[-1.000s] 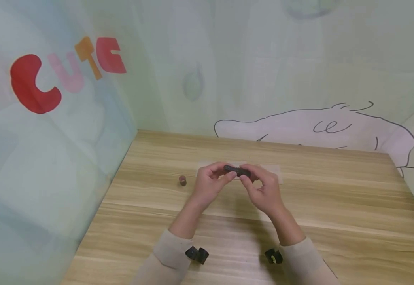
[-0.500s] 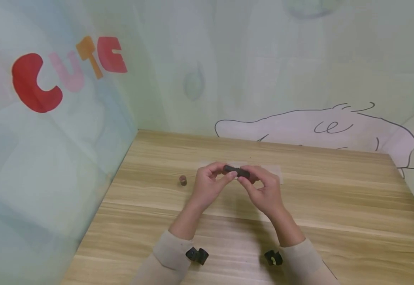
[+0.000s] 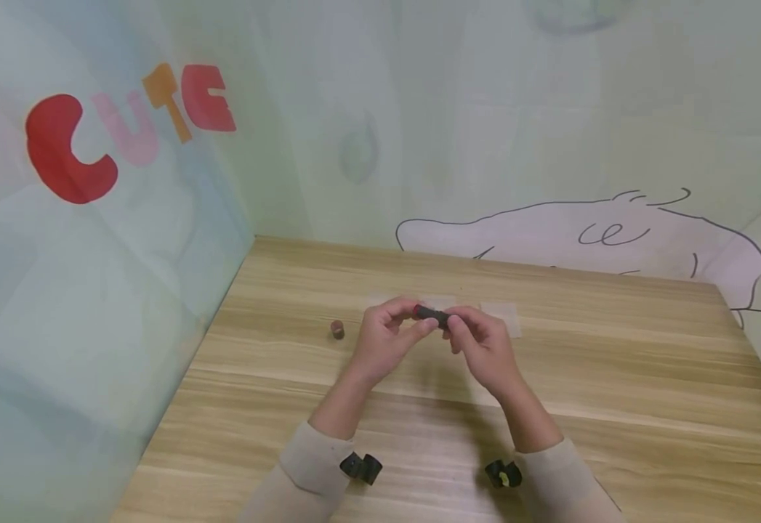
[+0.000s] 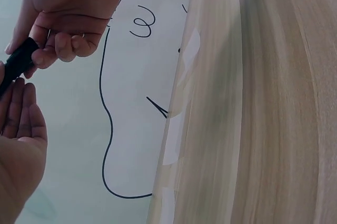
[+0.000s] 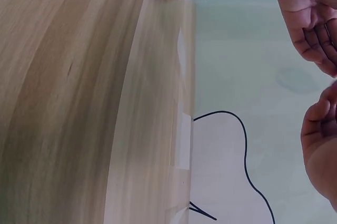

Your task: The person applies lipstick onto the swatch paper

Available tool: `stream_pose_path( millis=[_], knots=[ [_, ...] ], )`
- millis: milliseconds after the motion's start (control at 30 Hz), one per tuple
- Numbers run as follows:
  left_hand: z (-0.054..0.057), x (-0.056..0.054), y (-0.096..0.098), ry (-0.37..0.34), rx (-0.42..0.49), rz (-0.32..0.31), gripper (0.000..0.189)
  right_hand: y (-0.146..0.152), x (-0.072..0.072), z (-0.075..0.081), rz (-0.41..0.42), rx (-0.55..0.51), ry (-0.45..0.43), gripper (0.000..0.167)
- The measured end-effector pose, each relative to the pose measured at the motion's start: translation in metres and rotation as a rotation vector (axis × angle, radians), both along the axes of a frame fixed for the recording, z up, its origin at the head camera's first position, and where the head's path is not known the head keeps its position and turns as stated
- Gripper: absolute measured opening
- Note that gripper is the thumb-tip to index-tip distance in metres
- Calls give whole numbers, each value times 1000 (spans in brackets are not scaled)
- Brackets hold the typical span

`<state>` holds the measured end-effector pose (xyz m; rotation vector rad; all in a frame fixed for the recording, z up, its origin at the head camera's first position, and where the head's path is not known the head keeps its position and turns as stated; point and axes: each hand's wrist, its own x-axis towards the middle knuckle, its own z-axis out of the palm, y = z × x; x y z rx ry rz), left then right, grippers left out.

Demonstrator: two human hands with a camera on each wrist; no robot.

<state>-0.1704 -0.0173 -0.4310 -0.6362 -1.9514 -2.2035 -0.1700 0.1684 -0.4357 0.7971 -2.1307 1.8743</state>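
Note:
A slim black tube (image 3: 431, 314) with a reddish tip at its left end is held up over the table between the two hands. My left hand (image 3: 383, 338) pinches it near the left end, thumb along its near side. At the right end, my right hand (image 3: 485, 349) grips it between thumb and fingers. The left wrist view shows the tube (image 4: 20, 63) bridging both hands; in the right wrist view it is hidden. Left of the hands, a small dark cylinder (image 3: 337, 330) with a reddish top stands on the table.
Pale translucent strips (image 3: 503, 319) lie on the wooden table (image 3: 615, 378) behind the hands. A printed curtain (image 3: 485, 109) rises along the back and left edges. Black wrist-worn pieces (image 3: 362, 468) sit by both sleeves.
The right hand's fingers have shifted and curled further over the tube's right end. The tube has turned slightly, and its reddish left tip now shows. The left hand stays nearly still.

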Motion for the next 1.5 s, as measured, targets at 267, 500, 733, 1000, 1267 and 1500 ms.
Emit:
stream_pose_path(
  millis=[267, 500, 733, 1000, 1267, 1500],
  knots=[
    [3, 1, -1, 41, -7, -27, 13, 2, 1, 4, 66, -19, -159, 34],
    [7, 1, -3, 47, -54, -40, 12, 2, 1, 5, 111, -40, -257, 41],
    [7, 2, -2, 67, -72, -41, 12, 2, 1, 5, 151, -98, -336, 47],
    [10, 2, -1, 106, -117, -4, 20, -4, 1, 3, 392, -465, -462, 28],
    [11, 2, -6, 113, -196, 53, 26, -8, 3, 2, 406, -585, -549, 26],
    [11, -1, -21, 81, -302, 130, 28, -6, 1, 3, 361, -613, -564, 28]
  ],
)
